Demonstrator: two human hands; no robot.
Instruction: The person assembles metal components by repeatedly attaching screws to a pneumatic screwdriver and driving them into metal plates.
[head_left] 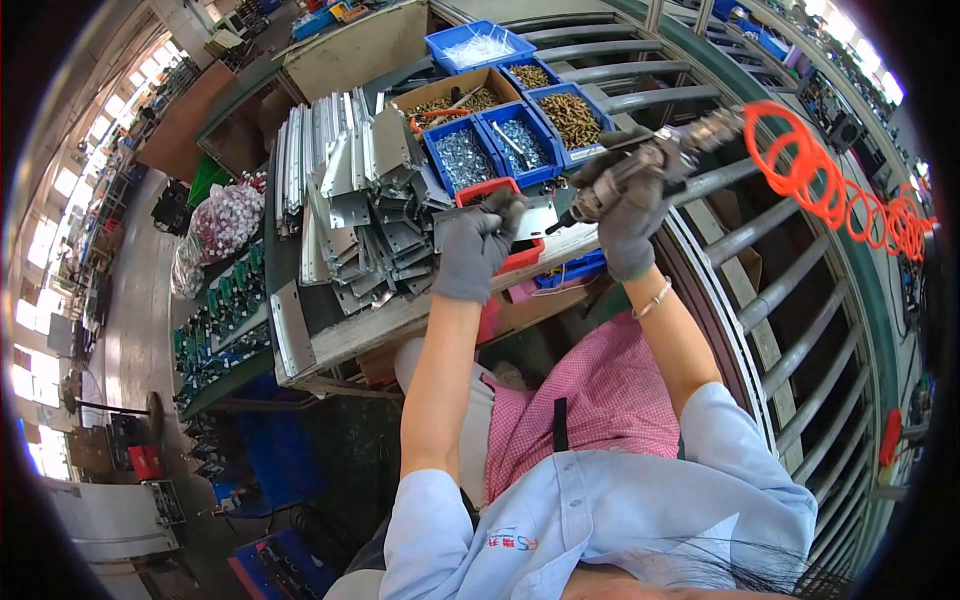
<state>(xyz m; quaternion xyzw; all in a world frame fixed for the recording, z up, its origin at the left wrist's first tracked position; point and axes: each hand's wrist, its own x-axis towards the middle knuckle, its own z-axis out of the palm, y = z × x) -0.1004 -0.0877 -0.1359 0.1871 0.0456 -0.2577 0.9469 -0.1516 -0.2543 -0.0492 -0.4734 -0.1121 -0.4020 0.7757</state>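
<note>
My right hand (634, 215), in a grey glove, is wrapped round a pneumatic screwdriver (607, 188) whose bit points down to the left. An orange coiled air hose (800, 165) runs from the tool's back end to the right. My left hand (472, 245), also gloved, has its fingers curled together over a red bin (485, 190). What those fingers hold, if anything, is hidden. Beside them a flat metal plate (536, 224) with small holes lies over the bin, close to the screwdriver's tip.
Stacked metal brackets (365, 215) cover the bench on the left. Behind the red bin stand blue bins of silver screws (463, 157) and brass-coloured fasteners (570, 118), and a cardboard box (407, 98). A roller conveyor (790, 290) curves along the right. Green circuit boards (225, 310) sit at far left.
</note>
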